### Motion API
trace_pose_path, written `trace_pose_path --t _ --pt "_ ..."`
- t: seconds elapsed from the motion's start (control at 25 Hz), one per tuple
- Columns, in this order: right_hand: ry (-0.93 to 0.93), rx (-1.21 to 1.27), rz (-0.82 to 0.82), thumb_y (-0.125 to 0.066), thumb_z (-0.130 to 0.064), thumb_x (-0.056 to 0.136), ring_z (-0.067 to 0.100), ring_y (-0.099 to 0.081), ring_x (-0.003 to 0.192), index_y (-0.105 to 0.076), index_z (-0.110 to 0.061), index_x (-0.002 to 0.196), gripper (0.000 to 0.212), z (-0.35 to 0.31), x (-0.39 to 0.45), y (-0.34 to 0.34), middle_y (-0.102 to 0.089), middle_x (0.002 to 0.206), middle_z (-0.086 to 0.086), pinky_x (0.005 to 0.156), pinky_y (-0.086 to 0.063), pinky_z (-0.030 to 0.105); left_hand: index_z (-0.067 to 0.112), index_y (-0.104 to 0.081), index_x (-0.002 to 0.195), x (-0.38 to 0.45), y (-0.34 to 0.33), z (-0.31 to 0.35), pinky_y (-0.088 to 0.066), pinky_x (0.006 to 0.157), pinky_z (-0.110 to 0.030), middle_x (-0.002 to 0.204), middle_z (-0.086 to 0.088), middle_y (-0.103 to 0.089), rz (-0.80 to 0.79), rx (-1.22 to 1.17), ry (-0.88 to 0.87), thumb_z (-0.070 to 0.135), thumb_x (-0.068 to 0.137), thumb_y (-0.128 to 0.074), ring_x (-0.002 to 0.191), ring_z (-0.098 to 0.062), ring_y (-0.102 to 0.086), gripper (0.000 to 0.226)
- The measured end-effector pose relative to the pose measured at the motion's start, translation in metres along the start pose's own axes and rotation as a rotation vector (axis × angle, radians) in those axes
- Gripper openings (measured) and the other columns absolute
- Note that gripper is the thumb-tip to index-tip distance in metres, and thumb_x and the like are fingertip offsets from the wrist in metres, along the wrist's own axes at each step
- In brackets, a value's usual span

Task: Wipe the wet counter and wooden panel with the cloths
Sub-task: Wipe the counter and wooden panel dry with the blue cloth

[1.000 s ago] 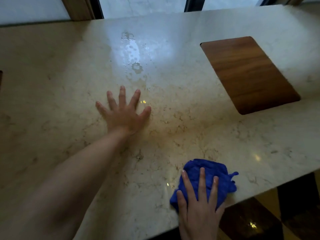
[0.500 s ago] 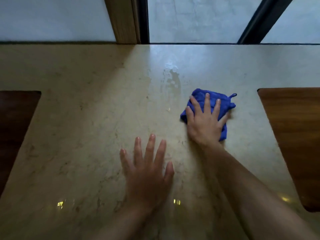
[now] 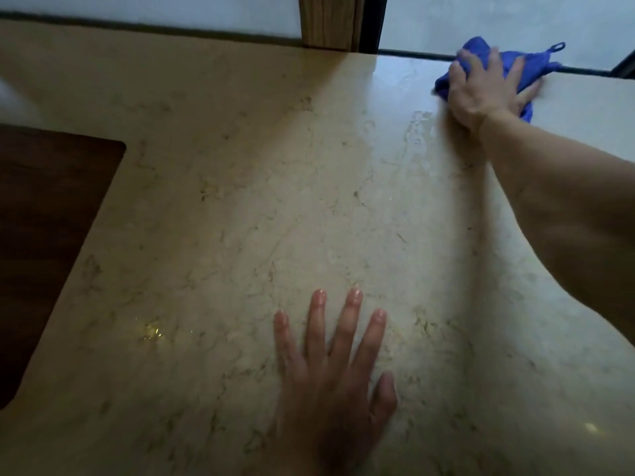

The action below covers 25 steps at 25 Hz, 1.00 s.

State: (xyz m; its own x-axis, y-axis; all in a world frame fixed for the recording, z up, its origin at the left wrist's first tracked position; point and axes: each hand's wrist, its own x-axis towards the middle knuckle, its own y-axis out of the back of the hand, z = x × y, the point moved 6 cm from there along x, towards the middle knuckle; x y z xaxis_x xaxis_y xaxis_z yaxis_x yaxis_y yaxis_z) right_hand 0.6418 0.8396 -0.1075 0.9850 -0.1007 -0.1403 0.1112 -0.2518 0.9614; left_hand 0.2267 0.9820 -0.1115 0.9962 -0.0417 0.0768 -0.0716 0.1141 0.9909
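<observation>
A beige marble counter (image 3: pixel 240 218) fills the view. My right hand (image 3: pixel 481 87) presses a crumpled blue cloth (image 3: pixel 515 63) onto the counter's far right edge, fingers spread over it; the cloth's hanging loop sticks out to the right. A wet smear (image 3: pixel 421 128) glistens just left of my right wrist. My left hand (image 3: pixel 336 369) lies flat on the near part of the counter, fingers apart, holding nothing. A dark wooden panel (image 3: pixel 44 235) is set into the counter at the left edge.
A wooden post (image 3: pixel 326 20) and a dark frame (image 3: pixel 369 22) rise behind the counter's far edge, with pale wall or glass on both sides. A dark strip (image 3: pixel 137 24) runs along the back edge.
My right hand has pushed the blue cloth farther away and to the right, up to the counter's back edge, over the wet patch. My view shifted left; the right wooden panel is out of frame.
</observation>
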Motion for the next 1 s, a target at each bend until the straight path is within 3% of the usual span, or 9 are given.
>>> trace_pose_path --t 0.28,0.4,0.56,0.68,0.76,0.88,1.0 --pt "0.448 -0.042 -0.078 -0.017 -0.062 0.098 0.030 0.000 0.153 -0.028 -0.055 0.147 0.051 -0.033 -0.105 -0.022 -0.012 0.166 -0.007 0.118 0.004 0.059 0.028 -0.036 0.152 -0.001 -0.001 -0.003 -0.009 0.112 -0.074 0.164 -0.004 -0.025 -0.146 -0.019 0.007 0.053 0.092 -0.038 0.152 -0.039 -0.014 0.065" --pt "0.496 -0.022 -0.096 -0.017 -0.064 0.098 0.025 0.001 0.153 -0.026 -0.060 0.145 0.048 -0.017 -0.183 -0.032 -0.012 0.165 -0.012 0.119 0.003 0.057 0.025 -0.041 0.140 -0.001 0.004 -0.005 -0.011 0.113 -0.073 0.153 -0.005 -0.036 -0.107 -0.148 0.013 0.049 0.090 -0.038 0.148 -0.035 -0.026 0.055" --pt "0.474 -0.023 -0.049 -0.018 -0.062 0.099 0.024 -0.004 0.153 -0.026 -0.058 0.146 0.047 0.028 -0.325 -0.041 -0.017 0.164 -0.013 0.120 -0.001 0.057 0.023 -0.041 0.124 -0.003 0.010 -0.014 -0.014 0.115 -0.067 0.135 -0.004 -0.044 0.024 -0.383 0.052 0.044 0.086 -0.038 0.127 -0.026 -0.046 0.043" --pt "0.381 -0.019 -0.049 -0.017 -0.061 0.100 0.021 0.002 0.153 -0.025 -0.057 0.147 0.047 0.065 -0.467 -0.055 -0.014 0.164 -0.016 0.121 0.002 0.055 0.015 -0.049 0.122 -0.003 0.017 -0.023 -0.019 0.117 -0.061 0.131 -0.011 -0.048 0.055 -0.554 0.037 0.032 0.083 -0.043 0.123 -0.032 -0.048 0.043" --pt "0.331 -0.006 -0.039 -0.017 -0.061 0.101 0.019 0.002 0.153 -0.025 -0.055 0.148 0.049 0.083 -0.560 -0.063 -0.015 0.164 -0.016 0.121 -0.002 0.055 0.011 -0.048 0.128 -0.005 0.027 -0.042 -0.031 0.112 -0.055 0.136 -0.016 -0.043 0.013 -0.591 0.008 0.024 0.085 -0.049 0.126 -0.038 -0.042 0.044" --pt "0.155 -0.010 0.052 -0.016 -0.061 0.102 0.022 -0.006 0.153 -0.025 -0.052 0.150 0.049 0.095 -0.660 -0.072 -0.020 0.163 -0.011 0.117 -0.014 0.061 0.011 -0.044 0.134 -0.002 0.037 -0.096 -0.036 0.108 -0.051 0.140 -0.018 -0.038 0.045 -0.398 -0.107 0.028 0.088 -0.046 0.128 -0.039 -0.039 0.049" --pt "-0.224 0.054 0.086 -0.015 -0.065 0.099 0.021 -0.009 0.153 -0.024 -0.056 0.148 0.050 0.085 -0.709 -0.085 -0.020 0.163 -0.013 0.113 -0.020 0.063 0.013 -0.048 0.131 0.017 0.037 -0.168 -0.037 0.106 -0.052 0.139 -0.020 -0.043 0.125 -0.207 -0.105 0.042 0.083 -0.034 0.126 -0.042 -0.043 0.058"
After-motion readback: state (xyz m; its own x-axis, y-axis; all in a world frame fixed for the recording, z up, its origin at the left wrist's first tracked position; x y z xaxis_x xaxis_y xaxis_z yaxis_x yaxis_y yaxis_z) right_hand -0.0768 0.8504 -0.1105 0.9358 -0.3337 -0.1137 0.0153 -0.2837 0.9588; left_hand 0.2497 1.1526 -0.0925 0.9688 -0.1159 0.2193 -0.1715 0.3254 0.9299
